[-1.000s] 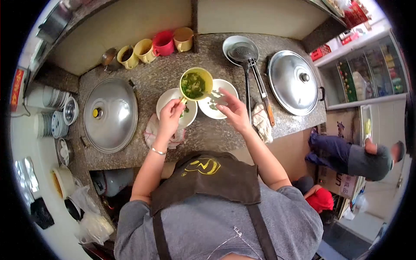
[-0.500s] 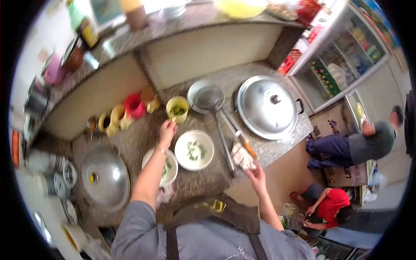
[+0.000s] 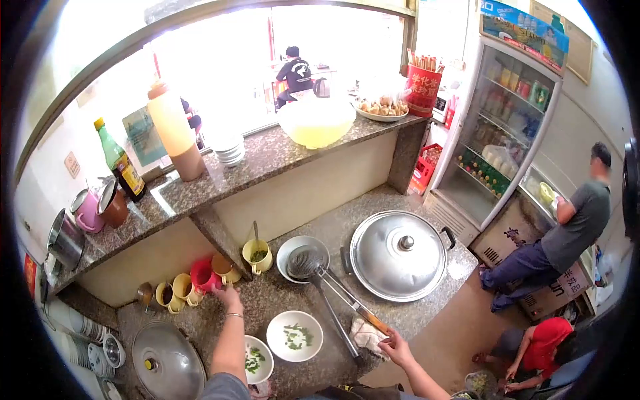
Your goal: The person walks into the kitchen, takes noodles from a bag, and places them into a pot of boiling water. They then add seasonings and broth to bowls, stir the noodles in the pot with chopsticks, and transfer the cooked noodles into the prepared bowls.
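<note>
My left hand [image 3: 230, 300] is at the handle side of a red mug [image 3: 202, 275], its fingers closed there and partly hidden. Beside that mug stand a brown mug [image 3: 227, 268] and two pale yellow mugs [image 3: 185, 288]. A yellow mug [image 3: 257, 256] with chopped greens and a spoon stands to the right. Two white bowls [image 3: 272, 360] with chopped greens are below, near my left forearm. My right hand [image 3: 396, 348] pinches the edge of a whitish cloth [image 3: 367, 335], beside the wooden handle of a wire strainer [image 3: 307, 263] resting over a metal bowl [image 3: 285, 248].
A large lidded pot [image 3: 383, 250] stands at the counter's right; another domed lid [image 3: 167, 363] lies at the left. Bottles and a yellow basin [image 3: 317, 123] line the ledge. A person in grey [image 3: 573, 217] and one in red [image 3: 543, 347] are by the fridge [image 3: 503, 133].
My left hand has let go of the yellow mug, which now stands by the partition, and moved left to the red mug. My right hand stays at the cloth. The view has tilted up.
</note>
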`<action>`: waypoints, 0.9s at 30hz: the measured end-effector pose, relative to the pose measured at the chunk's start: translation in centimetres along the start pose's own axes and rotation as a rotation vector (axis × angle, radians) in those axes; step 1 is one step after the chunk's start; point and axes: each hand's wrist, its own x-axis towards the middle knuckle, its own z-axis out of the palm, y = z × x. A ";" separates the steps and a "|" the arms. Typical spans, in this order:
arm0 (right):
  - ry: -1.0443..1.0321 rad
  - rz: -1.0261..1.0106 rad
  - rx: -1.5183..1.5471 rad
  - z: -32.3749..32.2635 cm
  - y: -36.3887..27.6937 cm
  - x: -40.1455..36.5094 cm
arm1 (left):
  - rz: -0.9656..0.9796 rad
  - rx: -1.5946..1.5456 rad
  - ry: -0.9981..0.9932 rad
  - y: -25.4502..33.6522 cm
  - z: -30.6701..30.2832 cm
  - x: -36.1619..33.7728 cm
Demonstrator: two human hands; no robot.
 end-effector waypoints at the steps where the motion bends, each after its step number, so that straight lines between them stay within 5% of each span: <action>1: 0.006 -0.030 0.019 -0.4 0.3 0.4 | -0.146 0.102 -0.168 0.6 -0.7 1.6; 3: 0.045 -0.097 -0.008 -1.0 1.7 1.2 | -0.328 0.168 -0.385 0.5 -1.7 3.9; 8: 0.089 -0.082 0.034 -1.7 3.2 1.0 | -0.504 0.175 -0.390 -0.4 -3.0 3.3; 14: 0.108 -0.106 -0.088 -0.8 4.0 -0.3 | -0.359 0.076 -0.377 -2.0 -6.9 -0.9; 20: 0.116 -0.167 0.064 1.5 2.0 -0.9 | -0.091 0.171 -0.462 5.5 -13.0 -10.4; 23: 0.088 -0.318 0.073 5.2 -2.3 -1.1 | 0.141 0.165 -0.563 10.7 -14.9 -16.0; 27: -0.195 -0.523 0.101 12.9 -12.6 -4.5 | 0.241 0.248 -0.605 14.0 -17.2 -21.4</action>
